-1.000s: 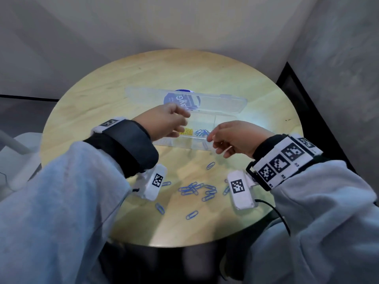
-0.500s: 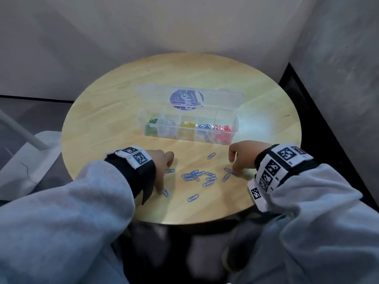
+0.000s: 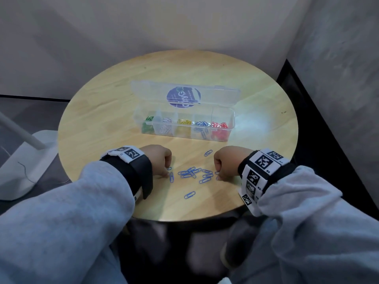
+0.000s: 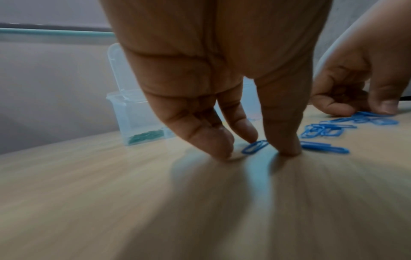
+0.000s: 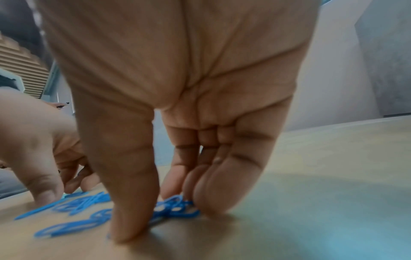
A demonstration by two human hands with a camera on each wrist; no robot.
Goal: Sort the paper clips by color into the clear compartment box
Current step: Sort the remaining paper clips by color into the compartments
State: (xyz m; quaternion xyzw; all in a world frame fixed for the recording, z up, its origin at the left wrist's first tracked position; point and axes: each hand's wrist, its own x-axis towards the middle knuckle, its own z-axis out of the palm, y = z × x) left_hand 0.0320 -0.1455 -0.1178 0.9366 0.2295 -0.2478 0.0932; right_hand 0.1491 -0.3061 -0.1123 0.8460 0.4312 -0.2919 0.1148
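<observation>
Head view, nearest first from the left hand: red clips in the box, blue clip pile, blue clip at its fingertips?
1. Blue clip, between thumb and fingers of the left hand.
2. Blue clip pile, mid-table, to its right.
3. Red clips, rightmost compartment of the box.

head: high, looking down on table (image 3: 102, 130) | wrists: low, close, looking across it | shared: blue clips (image 3: 190, 173)

Before me is a round, pale wooden surface (image 3: 102, 124) set into a corner. A smooth, light wall (image 3: 143, 27) stands behind it and a grey, mottled wall (image 3: 338, 58) to my right, with a black strip (image 3: 320, 128) along its foot. On the grey floor (image 3: 30, 113) to my left sits a white stand base (image 3: 12, 181) with a slanting white pole (image 3: 22, 133); a thin wire (image 3: 24, 169) crosses the base.
</observation>
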